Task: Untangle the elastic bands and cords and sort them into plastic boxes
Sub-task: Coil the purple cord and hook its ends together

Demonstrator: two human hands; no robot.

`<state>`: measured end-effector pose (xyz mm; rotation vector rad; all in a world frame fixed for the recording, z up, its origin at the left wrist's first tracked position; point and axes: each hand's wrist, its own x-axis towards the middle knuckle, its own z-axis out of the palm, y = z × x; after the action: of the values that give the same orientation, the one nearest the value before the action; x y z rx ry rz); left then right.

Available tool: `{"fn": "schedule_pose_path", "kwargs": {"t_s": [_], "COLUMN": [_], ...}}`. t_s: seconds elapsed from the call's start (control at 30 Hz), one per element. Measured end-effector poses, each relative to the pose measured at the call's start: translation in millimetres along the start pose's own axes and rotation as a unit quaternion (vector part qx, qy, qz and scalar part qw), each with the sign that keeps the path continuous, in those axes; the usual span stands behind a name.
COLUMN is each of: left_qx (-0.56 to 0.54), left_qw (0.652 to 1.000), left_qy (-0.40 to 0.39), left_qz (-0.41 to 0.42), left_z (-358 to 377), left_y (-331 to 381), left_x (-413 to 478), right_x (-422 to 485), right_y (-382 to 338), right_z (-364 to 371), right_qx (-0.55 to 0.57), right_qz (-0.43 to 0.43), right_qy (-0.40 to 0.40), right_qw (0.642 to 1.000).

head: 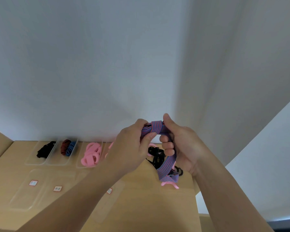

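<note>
- The left hand (132, 144) and right hand (182, 144) are raised above the desk (149, 206), at its far right, and both grip one blue-and-red striped elastic band (156, 127).
- The left hand pinches the folded, wrapped top of the band between thumb and fingers.
- The right hand's fingers are curled round the band just beside it, with the thumb pointing up.
- A length of the band hangs from the right hand down to a tangle of black cords (155, 154) and a pink band (169, 184) lying on the desk.
- Clear plastic boxes stand in a row along the far left edge of the desk.
- The leftmost box (33, 159) holds a black bundle (45, 149).
- The second box (57, 161) holds a red-and-black band (64, 146) next to a blue striped band (70, 148).
- The third box (78, 162) holds pink rings (91, 155).
- Nearer on the left lie flat clear lids (23, 198) with small red-bordered labels (33, 183); their writing is too small to read.
</note>
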<state>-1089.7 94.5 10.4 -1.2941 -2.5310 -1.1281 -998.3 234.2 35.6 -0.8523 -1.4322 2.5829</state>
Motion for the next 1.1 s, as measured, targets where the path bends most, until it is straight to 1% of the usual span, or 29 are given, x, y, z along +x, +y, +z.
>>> {"fn": "schedule_pose_path", "kwargs": {"t_s": [0.07, 0.13, 0.17, 0.2, 0.23, 0.27, 0.3, 0.33, 0.37, 0.4, 0.43, 0.47, 0.5, 0.53, 0.57, 0.6, 0.63, 0.7, 0.73, 0.77, 0.8, 0.87, 0.97, 1.1], "left_qx": [0.084, 0.182, 0.206, 0.206, 0.181, 0.129, 0.052, -0.044, -0.15, -0.251, -0.325, -0.368, -0.388, -0.394, -0.389, -0.37, -0.334, -0.189, -0.106, -0.049, -0.023, -0.016, 0.043, 0.102], "left_qw": [0.994, 0.974, 0.968, 0.969, 0.977, 0.989, 0.998, 0.996, 0.977, 0.942, 0.905, 0.878, 0.863, 0.858, 0.863, 0.879, 0.902, 0.961, 0.981, 0.991, 0.996, 0.999, 0.997, 0.986], "left_qy": [0.048, 0.084, 0.091, 0.085, 0.064, 0.027, -0.019, -0.068, -0.109, -0.132, -0.143, -0.148, -0.156, -0.162, -0.159, -0.148, -0.132, -0.096, -0.077, -0.055, -0.032, 0.013, 0.066, 0.117], "left_qz": [0.053, 0.107, 0.113, 0.106, 0.091, 0.067, 0.027, -0.033, -0.107, -0.178, -0.235, -0.268, -0.283, -0.286, -0.279, -0.262, -0.24, -0.179, -0.141, -0.108, -0.082, -0.038, 0.021, 0.064], "left_z": [1.7, 3.8, 3.8, 3.2, 2.0, 0.3, -1.4, -3.0, -4.6, -6.9, -9.2, -11.0, -13.0, -14.4, -15.3, -15.5, -15.3, -14.1, -12.0, -9.7, -8.1, -3.4, 5.9, 9.6], "left_y": [-0.7, -3.1, -4.0, -5.7, -7.6, -9.6, -10.8, -9.8, -6.9, -3.9, -2.3, -3.2, -4.4, -5.8, -7.0, -8.5, -9.5, -10.7, -11.2, -10.2, -8.1, -3.3, 5.1, 11.1], "left_x": [-2.7, -4.2, -5.0, -5.6, -5.9, -6.1, -6.0, -4.6, -2.2, 0.4, 3.4, 5.9, 6.8, 7.4, 7.4, 7.8, 7.8, 6.9, 5.5, 3.2, 0.8, -3.0, -9.8, -9.9], "right_x": [0.1, 0.3, 0.4, 0.7, 0.8, 0.8, 0.8, 0.8, 1.0, 1.0, 1.0, 1.0, 1.0, 0.9, 0.7, 0.6, 0.7, 1.7, 2.7, 3.8, 4.9, 6.8, 10.7, 15.1], "right_y": [-1.1, -2.7, -3.6, -3.9, -4.0, -3.8, -3.3, -2.5, -1.3, 0.2, 1.7, 3.3, 4.7, 6.0, 7.0, 8.1, 8.8, 9.4, 9.1, 8.4, 7.6, 6.7, 9.4, 16.0], "right_z": [-2.4, -4.3, -4.7, -4.9, -5.2, -5.2, -5.3, -5.0, -4.5, -3.6, -2.6, -1.8, -1.0, -0.5, -0.3, 0.2, 0.5, 1.6, 2.0, 2.0, 2.1, 2.9, 5.8, 12.3], "right_qx": [0.011, 0.005, -0.004, -0.015, -0.027, -0.037, -0.045, -0.053, -0.063, -0.073, -0.084, -0.094, -0.103, -0.108, -0.109, -0.107, -0.105, -0.101, -0.096, -0.091, -0.087, -0.077, -0.068, -0.046], "right_qz": [0.013, 0.022, 0.022, 0.017, 0.01, 0.002, -0.007, -0.015, -0.022, -0.028, -0.033, -0.039, -0.045, -0.048, -0.048, -0.046, -0.043, -0.032, -0.025, -0.02, -0.017, -0.021, -0.032, -0.03], "right_qy": [-0.008, -0.015, -0.019, -0.022, -0.024, -0.025, -0.026, -0.028, -0.031, -0.036, -0.042, -0.047, -0.051, -0.053, -0.051, -0.045, -0.034, 0.0, 0.017, 0.029, 0.036, 0.041, 0.049, 0.047], "right_qw": [1.0, 1.0, 1.0, 0.999, 0.999, 0.999, 0.999, 0.998, 0.997, 0.996, 0.995, 0.994, 0.992, 0.992, 0.992, 0.992, 0.993, 0.994, 0.995, 0.995, 0.995, 0.996, 0.996, 0.997]}}
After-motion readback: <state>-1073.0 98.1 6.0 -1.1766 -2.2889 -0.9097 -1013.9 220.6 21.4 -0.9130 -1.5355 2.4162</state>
